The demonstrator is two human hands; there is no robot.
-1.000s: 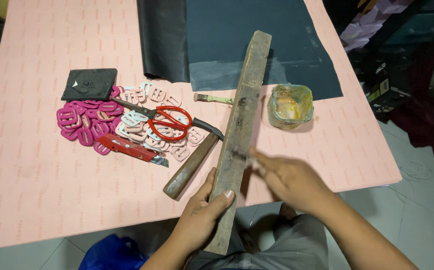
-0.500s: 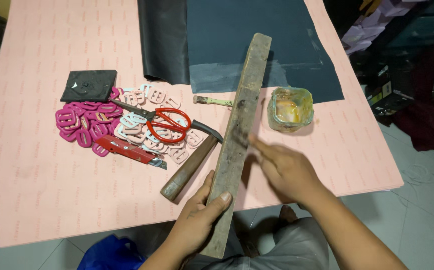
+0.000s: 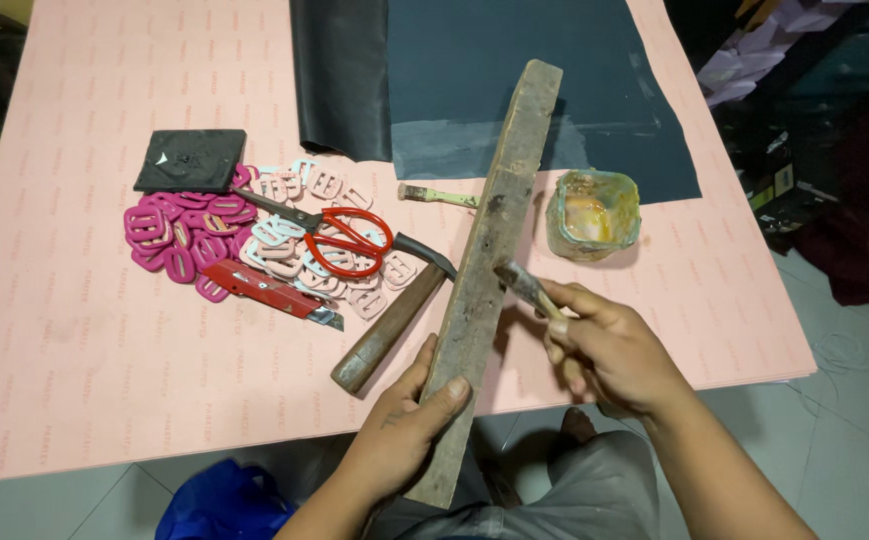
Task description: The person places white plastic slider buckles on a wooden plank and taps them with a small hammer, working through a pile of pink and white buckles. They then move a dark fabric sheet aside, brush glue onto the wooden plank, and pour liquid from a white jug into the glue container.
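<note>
Gripping a worn wooden plank (image 3: 490, 260) over the pink table's (image 3: 75, 380) near edge.
Left hand (image 3: 405, 425) wraps its lower end; right hand (image 3: 605, 350) pinches a small brush (image 3: 527, 288) touching its side, handle hidden in the fingers.

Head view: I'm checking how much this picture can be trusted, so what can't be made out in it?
- Plank: its near end is covered by the left hand.
- Brush: the handle is hidden inside the right hand.
- Hammer: its head lies partly under the plank and scissors.
- Cup: contents are too murky to identify.
- Dark sheet: cut off by the top edge.
</note>
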